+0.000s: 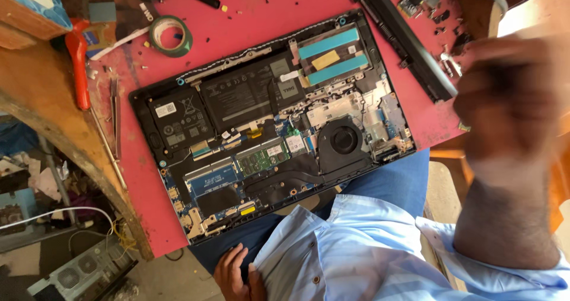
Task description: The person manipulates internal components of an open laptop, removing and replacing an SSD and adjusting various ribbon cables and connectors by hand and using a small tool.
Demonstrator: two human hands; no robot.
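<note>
— Where are we working?

— At a red tabletop (279, 10) in a cluttered workshop, with a worn wooden edge on the left and loose screws scattered about. A roll of green tape (170, 35) sits far left, a red-handled tool (78, 63) lies beside it, and a long black strip (404, 37) lies at the far right.

— And the thing in front of us?

— An opened laptop (276, 123) with its bottom cover off. We see the black battery (237, 93), a blue-striped drive bay (329, 54), the round fan (343, 139), memory sticks and blue circuit board.

— How does it lie?

— Flat in the middle of the tabletop, its near edge hanging over our lap. Its long axis runs from near left to far right, tilted across the view.

— Our hands?

— The left hand (234, 274) rests low on our lap by the shirt hem, fingers loosely curled, gripping nothing we can see. The right hand (510, 99) is raised at the right, forearm upright, too blurred for us to tell whether it is open or holding anything.
</note>
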